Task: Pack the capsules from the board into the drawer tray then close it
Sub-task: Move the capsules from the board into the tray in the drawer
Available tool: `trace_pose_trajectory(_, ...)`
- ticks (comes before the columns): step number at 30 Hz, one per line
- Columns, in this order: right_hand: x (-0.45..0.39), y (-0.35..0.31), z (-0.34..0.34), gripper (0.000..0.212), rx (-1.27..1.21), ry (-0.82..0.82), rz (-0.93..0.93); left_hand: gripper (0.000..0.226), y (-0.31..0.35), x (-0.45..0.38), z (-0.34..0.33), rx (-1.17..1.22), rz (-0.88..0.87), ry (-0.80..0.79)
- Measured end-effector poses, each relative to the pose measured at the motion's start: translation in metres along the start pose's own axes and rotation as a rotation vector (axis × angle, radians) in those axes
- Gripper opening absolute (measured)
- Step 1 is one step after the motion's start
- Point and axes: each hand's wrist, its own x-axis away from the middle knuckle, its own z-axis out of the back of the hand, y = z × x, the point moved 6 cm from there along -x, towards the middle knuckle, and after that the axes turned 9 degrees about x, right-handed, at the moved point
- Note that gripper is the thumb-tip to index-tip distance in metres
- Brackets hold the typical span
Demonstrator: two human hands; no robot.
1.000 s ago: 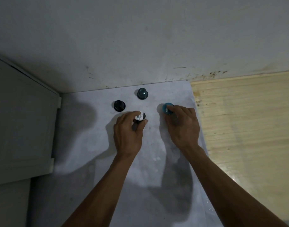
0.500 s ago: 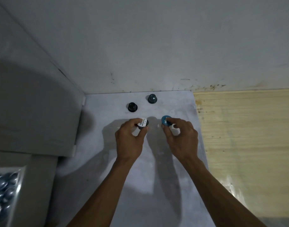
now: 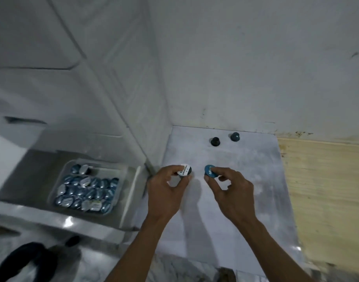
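Left hand (image 3: 166,192) pinches a white-lidded capsule (image 3: 184,170); right hand (image 3: 229,192) pinches a blue-lidded capsule (image 3: 210,171), both above the pale board (image 3: 255,180). Two dark capsules (image 3: 215,141) sit near the board's far edge. Open drawer tray (image 3: 131,180) at left holds many capsules.

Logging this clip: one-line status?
left hand: holds white-lidded capsule | right hand: holds blue-lidded capsule | white board: two dark capsules left

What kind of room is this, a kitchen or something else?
Probably a home kitchen corner, though that is a guess. An open drawer tray packed with coffee capsules sits beside a pale board on a wooden surface against a scuffed white wall, and each hand holds one more capsule.
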Motion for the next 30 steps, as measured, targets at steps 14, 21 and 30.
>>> trace_pose_trajectory(14, 0.118, -0.196, -0.111, 0.023, -0.134, -0.121, 0.075, 0.025, -0.035, 0.039, 0.286, -0.136, -0.015, 0.047)
trace_pose_trajectory(21, 0.108, -0.236, -0.16, 0.021, -0.056, -0.211, 0.051, 0.021, -0.066, -0.007, 0.324, -0.16, 0.038, -0.033)
trace_pose_trajectory(30, 0.045, -0.241, -0.249, 0.019, 0.116, -0.327, 0.045, 0.022, -0.12, -0.087, 0.322, -0.351, 0.059, -0.123)
